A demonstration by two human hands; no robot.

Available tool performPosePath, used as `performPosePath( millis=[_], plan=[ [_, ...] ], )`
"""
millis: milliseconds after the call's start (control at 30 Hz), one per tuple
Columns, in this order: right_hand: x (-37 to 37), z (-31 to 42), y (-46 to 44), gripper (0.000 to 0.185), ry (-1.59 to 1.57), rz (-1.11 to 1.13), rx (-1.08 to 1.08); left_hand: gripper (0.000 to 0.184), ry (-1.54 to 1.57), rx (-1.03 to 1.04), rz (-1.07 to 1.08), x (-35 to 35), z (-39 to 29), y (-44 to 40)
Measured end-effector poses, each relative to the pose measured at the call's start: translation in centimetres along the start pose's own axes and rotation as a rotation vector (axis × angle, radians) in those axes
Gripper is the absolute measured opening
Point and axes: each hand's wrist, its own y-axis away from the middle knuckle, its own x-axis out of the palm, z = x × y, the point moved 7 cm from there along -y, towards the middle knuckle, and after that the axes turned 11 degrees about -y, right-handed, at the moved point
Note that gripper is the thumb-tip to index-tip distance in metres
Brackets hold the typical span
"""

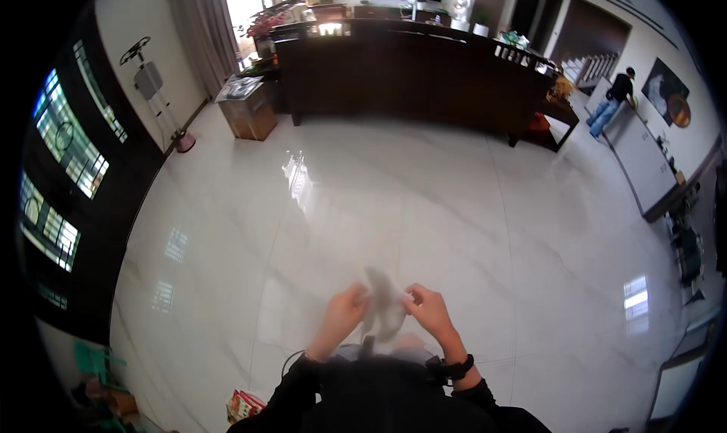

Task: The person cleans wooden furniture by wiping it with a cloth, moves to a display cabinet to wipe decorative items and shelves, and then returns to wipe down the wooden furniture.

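Observation:
My left hand [347,312] and my right hand [428,310] are raised in front of my body, over the pale floor. Between them hangs a small, limp grey-and-white cloth item [385,306], smeared by motion, so I cannot tell its exact kind. The left fingers are closed at its left edge. On the other side, the right thumb and fingers pinch its right edge. A black band sits on my right wrist.
Ahead, a long dark wooden bench [394,77] spans the room. A cardboard box [248,111] stands to its left, near a garment steamer [149,84]. Another person [615,103] is by a white cabinet [640,156] at right. A red-and-white packet [244,407] lies beside me.

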Motion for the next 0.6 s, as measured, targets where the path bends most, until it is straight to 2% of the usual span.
performPosePath(
  millis=[100, 167, 200, 300, 433, 467, 533, 600],
  plan=[
    [-2.9, -1.5, -7.9, 0.026, -0.109, -0.063, 0.07, 0.02, 0.023, -0.017, 0.019, -1.0, 1.4, -7.8],
    [-5.5, -5.2, -13.0, 0.026, -0.001, -0.186, 0.012, 0.02, 0.084, -0.051, 0.03, -1.4, 2.0, -12.5],
    [-7.1, -6.1, -15.2, 0.027, 0.094, -0.24, 0.029, 0.017, -0.125, 0.178, -0.12, -1.3, 2.8, -14.9],
    [-11.2, -8.2, -21.0, 0.027, 0.223, -0.316, 0.125, 0.015, 0.014, -0.092, 0.047, -1.2, 4.6, -22.1],
    [-17.1, -11.6, -33.2, 0.025, 0.267, -0.404, 0.228, 0.014, -0.083, -0.031, -0.003, -0.7, 6.2, -35.2],
    [-18.1, -12.8, -35.7, 0.022, 0.327, -0.467, 0.156, 0.014, -0.101, -0.019, -0.017, -0.8, 6.4, -37.7],
    [-20.1, -14.8, -41.5, 0.021, 0.097, -0.451, 0.298, 0.013, -0.143, -0.048, -0.017, -1.8, 4.6, -43.4],
    [-21.2, -16.9, -47.9, 0.021, -0.135, -0.411, 0.417, 0.012, -0.18, 0.022, -0.085, -2.5, 3.5, -48.7]
  ],
)
